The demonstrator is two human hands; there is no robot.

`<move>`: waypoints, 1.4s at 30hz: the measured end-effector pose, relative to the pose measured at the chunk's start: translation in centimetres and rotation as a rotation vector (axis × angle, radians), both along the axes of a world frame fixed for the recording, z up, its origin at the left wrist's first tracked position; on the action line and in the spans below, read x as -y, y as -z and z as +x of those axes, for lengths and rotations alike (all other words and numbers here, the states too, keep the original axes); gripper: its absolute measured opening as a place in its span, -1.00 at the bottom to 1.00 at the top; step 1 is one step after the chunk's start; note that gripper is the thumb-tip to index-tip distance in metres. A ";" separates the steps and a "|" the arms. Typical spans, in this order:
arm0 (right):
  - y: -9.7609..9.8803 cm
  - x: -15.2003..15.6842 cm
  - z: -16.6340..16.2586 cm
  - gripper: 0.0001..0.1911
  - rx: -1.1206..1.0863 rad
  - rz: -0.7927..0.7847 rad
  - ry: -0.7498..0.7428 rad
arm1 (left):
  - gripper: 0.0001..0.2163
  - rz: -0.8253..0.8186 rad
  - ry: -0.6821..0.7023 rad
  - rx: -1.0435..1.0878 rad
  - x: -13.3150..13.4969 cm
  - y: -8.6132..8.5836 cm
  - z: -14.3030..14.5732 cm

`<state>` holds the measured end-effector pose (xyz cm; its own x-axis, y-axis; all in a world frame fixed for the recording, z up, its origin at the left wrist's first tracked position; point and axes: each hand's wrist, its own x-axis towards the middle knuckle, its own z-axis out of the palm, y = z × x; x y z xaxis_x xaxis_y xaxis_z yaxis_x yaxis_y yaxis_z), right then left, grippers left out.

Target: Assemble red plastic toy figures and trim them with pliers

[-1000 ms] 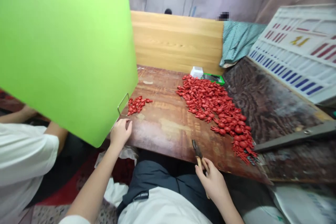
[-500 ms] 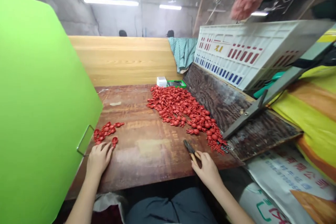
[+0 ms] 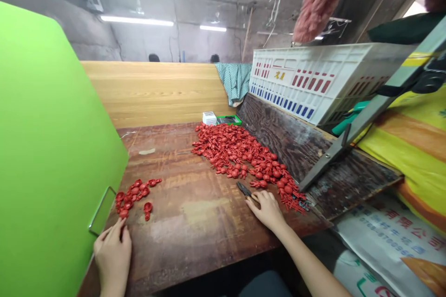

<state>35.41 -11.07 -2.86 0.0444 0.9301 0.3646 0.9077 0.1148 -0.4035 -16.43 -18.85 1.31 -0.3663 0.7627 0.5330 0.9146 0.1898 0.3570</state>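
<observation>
Two hands at rest on a wooden table [image 3: 195,227] carrying red parts in two groups.
Left of frame: a green panel [image 3: 52,148] stands along the table edge. Lower left: the left hand [image 3: 113,255] lies palm down on the table, fingers loosely extended and gripping nothing, fingertips just short of the small cluster of red parts [image 3: 134,192]. Centre: the large pile of red parts [image 3: 244,153] runs diagonally toward the lower right. Below it, the right hand [image 3: 268,211] has its fingers curled over the handles of the pliers [image 3: 245,190], whose dark nose lies on the table pointing up-left, near the pile's lower edge. Upper right: a white crate [image 3: 313,79] stands tilted.
</observation>
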 end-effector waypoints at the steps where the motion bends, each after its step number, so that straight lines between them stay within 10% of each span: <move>1: -0.4 -1.0 -0.2 -0.68 0.011 0.001 0.004 | -0.56 0.006 0.002 0.011 0.0 0.1 -0.1; 11: -5.4 -17.3 -7.2 -0.64 0.125 -0.068 -0.095 | -0.45 -0.063 0.271 0.791 0.1 2.8 -1.9; 20: -10.2 -24.0 -10.1 -0.58 0.142 -0.050 -0.128 | -0.60 0.053 0.455 0.148 0.1 2.7 -1.4; 24: -10.1 -22.9 -7.9 -0.59 0.134 -0.021 -0.149 | -0.63 0.031 0.500 0.086 0.1 2.9 -0.9; 33: -3.1 -13.1 -3.7 -0.65 0.057 -0.120 -0.329 | -0.53 0.012 0.554 -0.080 -0.5 2.4 -0.7; 42: -4.6 -16.7 0.9 -0.61 -0.359 0.050 -0.339 | -0.50 -0.053 0.327 -0.276 -1.5 2.2 -1.3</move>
<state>36.36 5.63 1.78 -0.1266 0.8955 0.4267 0.6207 0.4070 -0.6701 -17.68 -17.35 -0.87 0.0505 0.8441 0.5339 0.9895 -0.1148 0.0880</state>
